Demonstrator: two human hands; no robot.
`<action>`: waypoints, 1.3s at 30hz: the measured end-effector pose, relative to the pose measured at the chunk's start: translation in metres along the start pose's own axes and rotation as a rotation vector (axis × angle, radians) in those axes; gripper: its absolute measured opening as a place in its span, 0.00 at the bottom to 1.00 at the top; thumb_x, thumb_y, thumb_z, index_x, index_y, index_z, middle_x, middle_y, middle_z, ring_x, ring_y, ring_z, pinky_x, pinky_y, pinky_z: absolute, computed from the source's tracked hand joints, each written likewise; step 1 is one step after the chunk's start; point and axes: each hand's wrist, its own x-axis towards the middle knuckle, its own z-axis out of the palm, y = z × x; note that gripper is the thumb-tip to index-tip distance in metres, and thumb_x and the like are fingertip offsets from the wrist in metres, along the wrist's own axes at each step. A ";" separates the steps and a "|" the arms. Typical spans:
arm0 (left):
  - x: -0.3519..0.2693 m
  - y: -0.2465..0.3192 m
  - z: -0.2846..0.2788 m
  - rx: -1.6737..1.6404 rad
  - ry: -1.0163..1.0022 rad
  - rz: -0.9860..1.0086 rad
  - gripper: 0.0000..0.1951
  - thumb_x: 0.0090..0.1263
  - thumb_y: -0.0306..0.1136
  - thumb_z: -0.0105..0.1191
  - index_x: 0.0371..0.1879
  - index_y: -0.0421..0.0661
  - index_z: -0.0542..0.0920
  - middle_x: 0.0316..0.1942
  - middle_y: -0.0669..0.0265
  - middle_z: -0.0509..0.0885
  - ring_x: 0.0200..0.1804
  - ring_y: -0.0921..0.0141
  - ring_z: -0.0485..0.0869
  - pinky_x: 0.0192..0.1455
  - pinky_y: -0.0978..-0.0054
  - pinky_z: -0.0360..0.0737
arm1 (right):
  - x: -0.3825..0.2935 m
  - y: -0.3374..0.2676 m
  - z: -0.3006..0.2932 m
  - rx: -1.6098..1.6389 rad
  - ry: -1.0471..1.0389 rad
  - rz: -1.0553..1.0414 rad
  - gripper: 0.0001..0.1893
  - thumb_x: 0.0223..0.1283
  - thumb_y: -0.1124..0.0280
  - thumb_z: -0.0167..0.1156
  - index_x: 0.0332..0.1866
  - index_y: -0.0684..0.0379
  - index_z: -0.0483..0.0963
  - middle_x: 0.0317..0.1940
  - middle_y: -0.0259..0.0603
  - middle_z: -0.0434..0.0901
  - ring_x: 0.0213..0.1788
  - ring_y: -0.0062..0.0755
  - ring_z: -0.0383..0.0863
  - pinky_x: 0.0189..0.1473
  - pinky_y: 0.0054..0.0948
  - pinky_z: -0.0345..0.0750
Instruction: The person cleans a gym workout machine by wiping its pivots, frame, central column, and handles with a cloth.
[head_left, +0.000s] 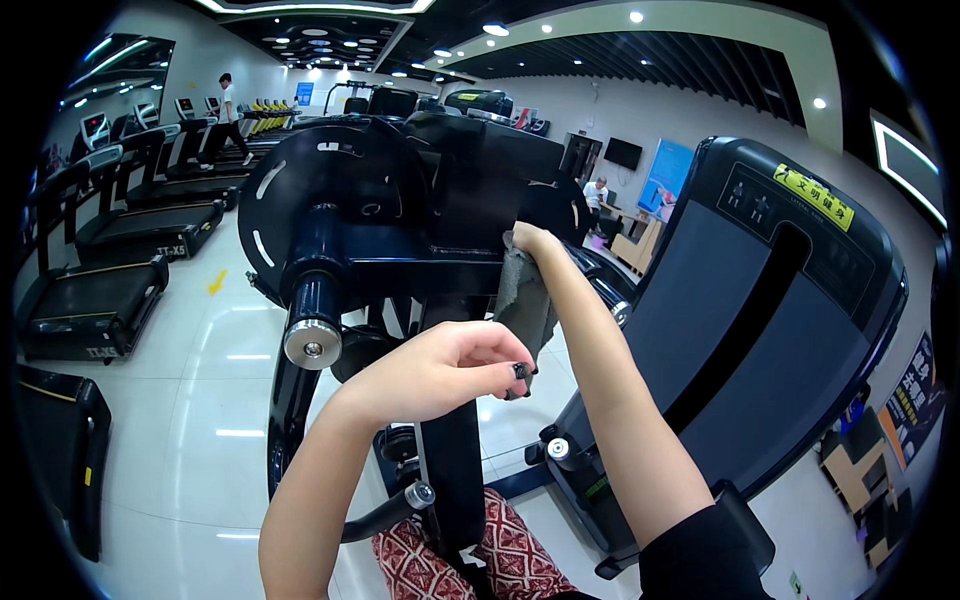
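Observation:
My right hand (529, 237) reaches forward to the side of a black gym machine's frame (480, 187). A grey cloth (521, 289) is gripped in it and hangs down below the wrist. The fingertips of that hand are hidden behind the frame and cloth. Closer to me, my left hand (457, 367) is bent at the wrist, with curled fingers and dark nails beside the cloth's lower end. Whether those fingers pinch the cloth is not clear. A round black disc (262, 217) and a metal-capped bar end (313, 343) are on the machine's left side.
A lateral raise machine (750, 300) with a grey cover stands close on the right. A black handle (390, 517) juts out low near my legs. Treadmills (150, 225) line the left, where a person (227, 120) walks. Another person (596, 196) sits at the back.

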 end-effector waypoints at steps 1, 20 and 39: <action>0.000 0.000 0.000 0.010 0.001 -0.011 0.11 0.65 0.31 0.49 0.42 0.39 0.76 0.36 0.62 0.82 0.43 0.75 0.80 0.48 0.77 0.74 | -0.001 -0.001 -0.001 0.002 0.000 0.007 0.20 0.65 0.62 0.34 0.55 0.57 0.68 0.62 0.50 0.61 0.65 0.52 0.60 0.63 0.45 0.61; 0.003 0.003 0.007 -0.016 0.002 -0.021 0.11 0.64 0.31 0.49 0.42 0.39 0.76 0.35 0.63 0.82 0.40 0.76 0.80 0.45 0.79 0.75 | -0.051 0.060 -0.012 -0.381 0.045 0.176 0.21 0.66 0.58 0.31 0.57 0.52 0.64 0.64 0.53 0.57 0.66 0.53 0.56 0.63 0.54 0.59; 0.002 0.005 0.001 0.005 0.028 -0.057 0.09 0.63 0.26 0.49 0.41 0.38 0.77 0.37 0.63 0.80 0.42 0.72 0.79 0.48 0.76 0.76 | -0.029 0.058 -0.035 -0.142 -0.039 0.418 0.30 0.64 0.49 0.29 0.60 0.59 0.65 0.60 0.53 0.65 0.63 0.51 0.63 0.64 0.41 0.60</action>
